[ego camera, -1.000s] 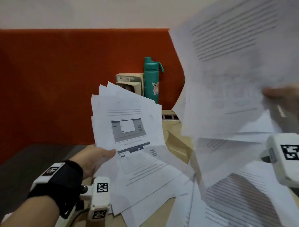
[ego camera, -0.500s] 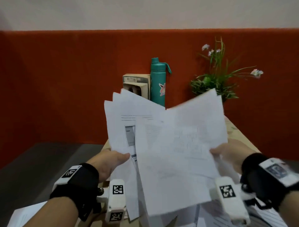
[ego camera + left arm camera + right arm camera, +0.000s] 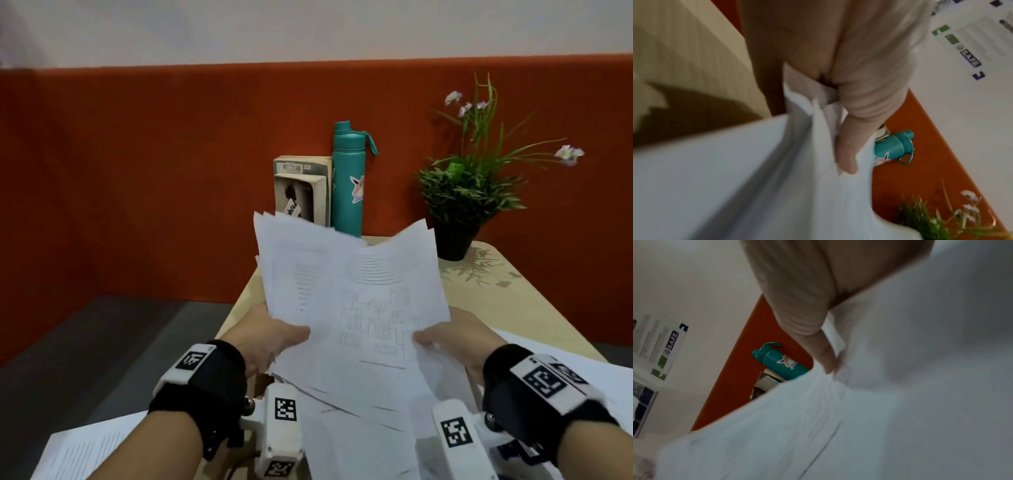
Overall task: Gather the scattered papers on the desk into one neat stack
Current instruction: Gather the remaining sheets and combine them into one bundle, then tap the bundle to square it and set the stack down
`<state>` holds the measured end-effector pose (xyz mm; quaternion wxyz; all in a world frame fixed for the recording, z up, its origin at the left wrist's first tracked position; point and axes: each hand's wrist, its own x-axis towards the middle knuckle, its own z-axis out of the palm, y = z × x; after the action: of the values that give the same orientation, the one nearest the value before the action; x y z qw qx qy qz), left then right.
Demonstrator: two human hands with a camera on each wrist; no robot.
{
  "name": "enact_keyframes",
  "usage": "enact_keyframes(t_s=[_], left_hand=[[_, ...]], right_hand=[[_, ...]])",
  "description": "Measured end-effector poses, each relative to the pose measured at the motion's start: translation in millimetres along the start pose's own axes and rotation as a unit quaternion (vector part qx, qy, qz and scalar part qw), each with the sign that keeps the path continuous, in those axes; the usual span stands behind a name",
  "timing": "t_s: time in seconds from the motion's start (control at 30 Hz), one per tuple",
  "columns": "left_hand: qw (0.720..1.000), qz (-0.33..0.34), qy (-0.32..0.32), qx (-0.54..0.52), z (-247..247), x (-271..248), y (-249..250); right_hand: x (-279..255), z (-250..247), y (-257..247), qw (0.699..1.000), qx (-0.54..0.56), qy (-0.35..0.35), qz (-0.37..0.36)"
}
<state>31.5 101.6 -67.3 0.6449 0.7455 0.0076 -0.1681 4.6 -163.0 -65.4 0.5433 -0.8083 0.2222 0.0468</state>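
A loose bundle of white printed papers [image 3: 356, 308] is held up over the beige desk [image 3: 486, 281], its sheets fanned and uneven at the top. My left hand [image 3: 274, 335] grips the bundle's left edge, thumb on top. My right hand [image 3: 445, 337] pinches the right edge. The left wrist view shows my left hand [image 3: 846, 155] with its thumb pressed on the papers [image 3: 756, 178]. Seen from the right wrist, my right hand [image 3: 826, 360] has its thumb on the sheets [image 3: 900, 402]. More papers lie on the desk at lower left [image 3: 78, 452] and at the right [image 3: 603, 373].
A teal water bottle [image 3: 347, 181] and a boxed item [image 3: 303, 190] stand against the orange partition [image 3: 154, 171] at the back. A potted plant [image 3: 469, 192] with small flowers sits at the desk's far right corner.
My right hand brought its raised sheets down and left onto the left hand's bundle. Both hands now hold one merged bundle, lower and centred.
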Motion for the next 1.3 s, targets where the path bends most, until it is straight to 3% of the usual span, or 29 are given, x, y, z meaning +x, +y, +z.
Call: enact_keyframes(t_s=[0.1, 0.27, 0.43, 0.6, 0.67, 0.73, 0.8, 0.87, 0.93, 0.97, 1.03, 1.17, 1.3], left_hand=[[0.998, 0.039, -0.005, -0.041, -11, -4, 12], [0.993, 0.11, 0.005, -0.048, -21, -12, 49], [0.981, 0.192, 0.028, -0.027, -27, -19, 86], [0.967, 0.242, 0.03, 0.078, -20, -24, 103], [0.96, 0.255, 0.021, 0.115, -17, -27, 108], [0.96, 0.269, 0.027, 0.074, -17, -27, 116], [0.974, 0.218, 0.045, -0.031, -17, -24, 121], [0.992, 0.091, 0.072, -0.042, -13, -20, 111], [0.994, -0.022, 0.025, 0.107, 3, -24, 89], [0.978, -0.064, -0.02, 0.196, 16, -27, 75], [0.94, -0.083, -0.087, 0.319, 49, -34, 53], [0.879, -0.101, -0.183, 0.428, 119, -43, 32], [0.826, -0.055, -0.163, 0.536, 165, -46, 29]], right_hand=[[4, -8, 0, 0.996, 0.075, 0.019, -0.045], [-4, -12, -19, 0.955, 0.265, -0.087, -0.103], [-10, -22, -45, 0.912, 0.357, -0.124, -0.161], [-17, -19, -64, 0.912, 0.326, -0.134, -0.209], [-16, -16, -67, 0.918, 0.314, -0.107, -0.218], [-16, -23, -73, 0.92, 0.322, -0.063, -0.215], [-17, -42, -77, 0.919, 0.331, -0.033, -0.21], [-17, -69, -77, 0.921, 0.332, -0.002, -0.203], [-22, -100, -73, 0.922, 0.341, 0.023, -0.181], [-26, -114, -69, 0.924, 0.344, 0.028, -0.166], [-30, -135, -55, 0.928, 0.345, 0.021, -0.136], [-43, -161, -25, 0.944, 0.318, 0.039, -0.076], [-44, -169, 13, 0.945, 0.325, -0.016, -0.038]])
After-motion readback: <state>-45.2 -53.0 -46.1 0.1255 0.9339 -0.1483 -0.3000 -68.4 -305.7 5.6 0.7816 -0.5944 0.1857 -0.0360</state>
